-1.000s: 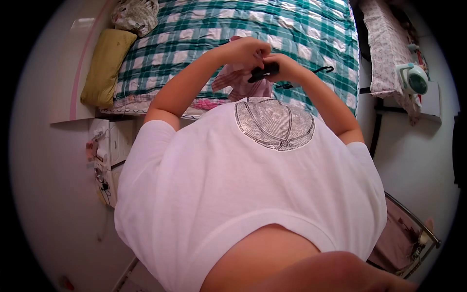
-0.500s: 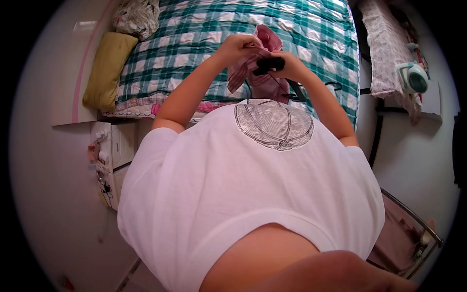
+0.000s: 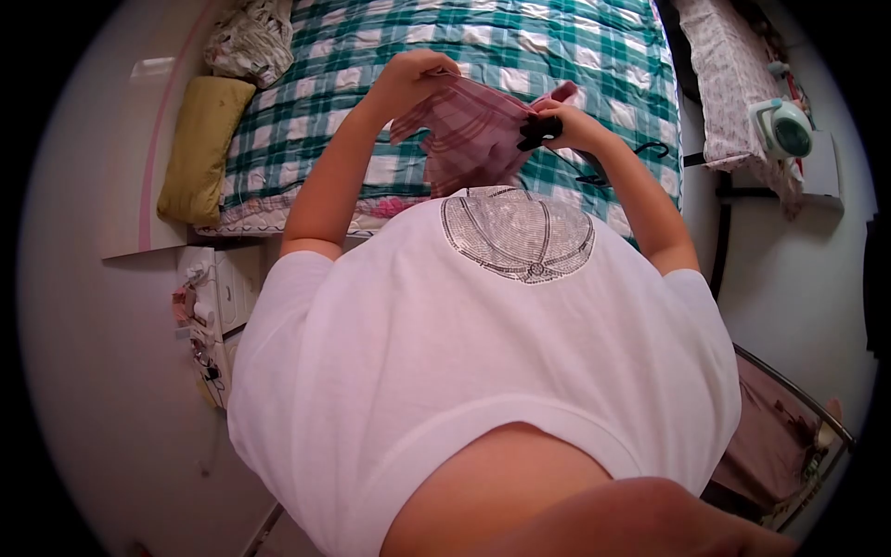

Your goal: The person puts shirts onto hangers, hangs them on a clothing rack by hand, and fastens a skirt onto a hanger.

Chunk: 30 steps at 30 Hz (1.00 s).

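Observation:
A pink plaid cloth garment is stretched between my hands above the bed. My left hand pinches its upper left edge with closed fingers. Near the garment's right end, my right hand is closed on it and on a black object, whose exact shape I cannot make out. Below and right of that hand, parts of a black hanger show, its hook over the bedspread. The garment's lower edge hangs close to my white shirt.
A green and white checked bedspread covers the bed. An olive pillow and a crumpled patterned cloth lie at the left. To the right are a small mint-coloured fan and a floral cloth; drawers stand lower left.
My hands have moved apart, the left one outward to the left, and the pink garment is now spread between them. The hanger and black object have shifted slightly right.

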Available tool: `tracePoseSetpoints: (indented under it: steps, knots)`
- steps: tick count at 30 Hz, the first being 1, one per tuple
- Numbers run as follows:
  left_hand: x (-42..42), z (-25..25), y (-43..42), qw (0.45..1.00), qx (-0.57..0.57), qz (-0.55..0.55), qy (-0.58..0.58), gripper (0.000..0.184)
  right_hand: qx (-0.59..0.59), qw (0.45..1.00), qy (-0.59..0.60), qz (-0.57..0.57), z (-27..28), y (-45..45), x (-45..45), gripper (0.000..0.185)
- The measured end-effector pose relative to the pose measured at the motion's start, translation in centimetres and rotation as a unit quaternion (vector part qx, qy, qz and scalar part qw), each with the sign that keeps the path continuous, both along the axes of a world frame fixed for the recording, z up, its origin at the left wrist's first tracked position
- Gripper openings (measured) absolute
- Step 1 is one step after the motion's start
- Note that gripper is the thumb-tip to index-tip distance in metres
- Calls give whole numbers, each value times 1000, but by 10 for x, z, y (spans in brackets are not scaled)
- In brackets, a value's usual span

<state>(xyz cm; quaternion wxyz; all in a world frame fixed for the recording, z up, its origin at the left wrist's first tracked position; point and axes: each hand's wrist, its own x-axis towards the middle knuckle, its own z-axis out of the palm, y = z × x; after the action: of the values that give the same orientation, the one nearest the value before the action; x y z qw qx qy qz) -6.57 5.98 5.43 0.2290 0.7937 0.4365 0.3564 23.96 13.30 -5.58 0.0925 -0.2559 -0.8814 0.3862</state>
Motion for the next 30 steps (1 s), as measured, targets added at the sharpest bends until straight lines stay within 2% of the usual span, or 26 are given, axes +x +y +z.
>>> tracePoseSetpoints:
  steps: [4,5,8,9,12,13,16,20,23,27,30]
  knots:
    - [-2,6,-3,1000,-8,-6,-16,11,13,998,-55,6,-15,4,16,50]
    - [-3,7,-4,1000,-17,-5,-15,11,46,996,-79,13,-20,4,19,51]
    - [-6,4,-5,999,-34,-2,-20,9,60,988,-122,-66,-19,-3,21,50]
    - [-8,-1,-4,999,-35,0,-27,9,108,986,-84,-95,-19,-5,22,44]
    - [-20,-11,-1,997,-51,58,-23,11,66,976,-129,-162,-10,-2,32,37]
    - [-24,-14,-1,994,-58,86,-17,12,50,980,-96,-169,-7,-2,38,31]
    - [-26,-26,-2,992,-71,103,-14,12,28,982,-82,-170,-6,-1,50,29]
    - [-19,-36,-2,995,-68,73,-11,13,22,975,-92,-203,10,-11,57,32]
    - [-7,-38,-3,997,-74,34,-9,13,33,972,-36,-228,12,-10,64,31]
    - [13,-32,-2,1000,-5,-12,-6,15,-8,969,116,-218,56,-28,37,31]
    - [25,-21,-3,999,9,-33,2,16,0,968,97,-232,81,-38,12,38]
